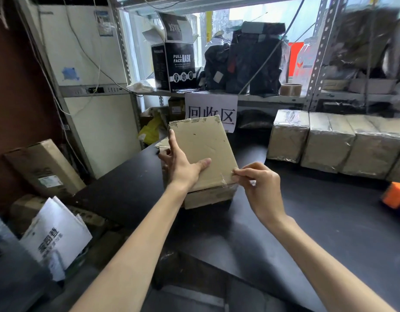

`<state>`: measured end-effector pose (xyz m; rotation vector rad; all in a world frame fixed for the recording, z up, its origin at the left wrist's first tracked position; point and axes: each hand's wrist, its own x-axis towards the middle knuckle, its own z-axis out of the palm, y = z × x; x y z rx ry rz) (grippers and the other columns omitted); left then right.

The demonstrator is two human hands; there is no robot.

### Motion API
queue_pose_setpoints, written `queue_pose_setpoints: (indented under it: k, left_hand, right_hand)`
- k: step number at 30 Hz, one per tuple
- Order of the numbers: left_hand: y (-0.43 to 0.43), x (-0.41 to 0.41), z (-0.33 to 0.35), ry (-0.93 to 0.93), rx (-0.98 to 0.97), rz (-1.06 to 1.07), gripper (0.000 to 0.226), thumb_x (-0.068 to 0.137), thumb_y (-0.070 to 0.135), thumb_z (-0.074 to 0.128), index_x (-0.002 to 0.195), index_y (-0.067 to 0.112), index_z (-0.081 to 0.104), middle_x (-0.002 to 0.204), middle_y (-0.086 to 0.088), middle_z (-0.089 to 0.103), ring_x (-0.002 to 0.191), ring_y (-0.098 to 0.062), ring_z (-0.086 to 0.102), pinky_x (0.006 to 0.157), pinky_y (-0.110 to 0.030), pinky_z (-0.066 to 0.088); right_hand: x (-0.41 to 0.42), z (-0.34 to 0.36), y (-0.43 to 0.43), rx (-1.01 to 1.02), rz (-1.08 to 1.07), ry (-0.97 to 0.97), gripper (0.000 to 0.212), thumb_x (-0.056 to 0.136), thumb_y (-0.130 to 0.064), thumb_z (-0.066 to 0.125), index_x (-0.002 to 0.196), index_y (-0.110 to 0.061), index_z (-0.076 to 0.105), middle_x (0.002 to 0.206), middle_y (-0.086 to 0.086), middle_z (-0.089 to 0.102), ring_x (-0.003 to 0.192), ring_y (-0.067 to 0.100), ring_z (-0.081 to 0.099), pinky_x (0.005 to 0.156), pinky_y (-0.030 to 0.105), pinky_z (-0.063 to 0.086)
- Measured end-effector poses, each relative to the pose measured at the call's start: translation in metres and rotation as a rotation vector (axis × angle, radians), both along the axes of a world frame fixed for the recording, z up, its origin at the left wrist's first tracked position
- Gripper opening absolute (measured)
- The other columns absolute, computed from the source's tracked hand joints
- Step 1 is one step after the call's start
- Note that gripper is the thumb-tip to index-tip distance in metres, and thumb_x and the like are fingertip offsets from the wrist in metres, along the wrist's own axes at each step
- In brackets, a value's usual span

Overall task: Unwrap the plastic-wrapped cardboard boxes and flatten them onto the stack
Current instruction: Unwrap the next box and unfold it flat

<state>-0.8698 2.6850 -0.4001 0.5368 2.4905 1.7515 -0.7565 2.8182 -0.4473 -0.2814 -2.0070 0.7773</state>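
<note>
Left hand (183, 163) grips the cardboard box (205, 145) by its left edge, while the right hand (259, 188) pinches plastic wrap (228, 180) at its near right corner. The board looks light and stiff, the film slippery. It rests tilted on the stack (208, 197).

Storeroom recycling corner: slotted-steel shelving (325, 41) is running across the top of the frame, carrying black-wrapped parcels (244, 61), a "Full Face Mask" carton (178, 66) and a packing-tape roll (290, 89). A paper sign (211, 111) reading 回收区 is hanging at centre, and film-wrapped boxes (329, 143) are lining the dark worktop (307, 221) at right.
</note>
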Motion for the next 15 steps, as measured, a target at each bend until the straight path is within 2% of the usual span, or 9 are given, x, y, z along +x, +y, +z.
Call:
queue_pose_setpoints:
  k: [2, 5, 7, 9, 11, 15]
  left_hand:
    - [0.000, -0.002, -0.001, -0.006, -0.011, 0.005, 0.123, 0.081, 0.027, 0.085, 0.159, 0.040, -0.009, 0.157, -0.026, 0.010, 0.147, -0.037, 0.019, 0.120, -0.048, 0.023]
    - [0.000, -0.004, -0.002, -0.007, -0.017, -0.001, 0.122, 0.082, 0.029, 0.084, 0.158, 0.041, -0.010, 0.160, -0.025, 0.007, 0.150, -0.036, 0.015, 0.122, -0.052, 0.020]
    - [0.000, -0.004, -0.003, -0.015, -0.018, -0.010, 0.121, 0.082, 0.029, 0.083, 0.158, 0.042, -0.011, 0.162, -0.025, 0.004, 0.151, -0.035, 0.011, 0.122, -0.054, 0.018]
    - [0.000, -0.005, -0.004, -0.010, -0.024, -0.005, 0.122, 0.082, 0.030, 0.084, 0.158, 0.042, -0.011, 0.160, -0.023, 0.006, 0.149, -0.036, 0.015, 0.121, -0.054, 0.020]
    - [0.000, -0.004, -0.003, -0.005, -0.024, -0.008, 0.122, 0.082, 0.029, 0.083, 0.158, 0.042, -0.011, 0.158, -0.022, 0.008, 0.148, -0.035, 0.017, 0.121, -0.053, 0.022]
    - [0.001, -0.003, -0.003, -0.028, -0.014, -0.018, 0.122, 0.083, 0.027, 0.083, 0.157, 0.043, -0.013, 0.162, -0.022, 0.002, 0.151, -0.034, 0.011, 0.122, -0.054, 0.019]
  right_hand:
    - [-0.001, 0.001, 0.002, 0.031, -0.012, -0.003, 0.015, 0.077, 0.002, 0.079, 0.086, -0.010, 0.079, 0.082, 0.000, 0.066, 0.069, 0.013, 0.064, 0.066, 0.027, 0.054]
    - [-0.002, 0.004, 0.003, -0.067, 0.012, -0.038, 0.016, 0.076, 0.003, 0.080, 0.079, -0.013, 0.076, 0.081, -0.003, 0.062, 0.069, 0.004, 0.061, 0.066, 0.012, 0.047]
    - [-0.004, 0.006, 0.004, -0.114, 0.021, -0.072, 0.017, 0.075, 0.002, 0.080, 0.077, -0.014, 0.073, 0.081, -0.004, 0.060, 0.068, 0.003, 0.061, 0.066, 0.009, 0.044]
    - [-0.005, 0.008, 0.005, -0.121, 0.020, -0.098, 0.017, 0.076, 0.001, 0.080, 0.075, -0.014, 0.071, 0.079, -0.006, 0.060, 0.066, 0.002, 0.060, 0.064, 0.010, 0.044]
    - [-0.006, 0.010, 0.005, -0.109, 0.012, -0.111, 0.020, 0.077, 0.000, 0.079, 0.072, -0.018, 0.069, 0.078, -0.008, 0.059, 0.064, 0.002, 0.059, 0.065, 0.015, 0.046]
    - [-0.008, 0.008, 0.004, -0.043, -0.029, -0.115, 0.023, 0.078, 0.003, 0.074, 0.072, -0.017, 0.062, 0.078, -0.003, 0.058, 0.067, 0.015, 0.058, 0.066, 0.039, 0.051]
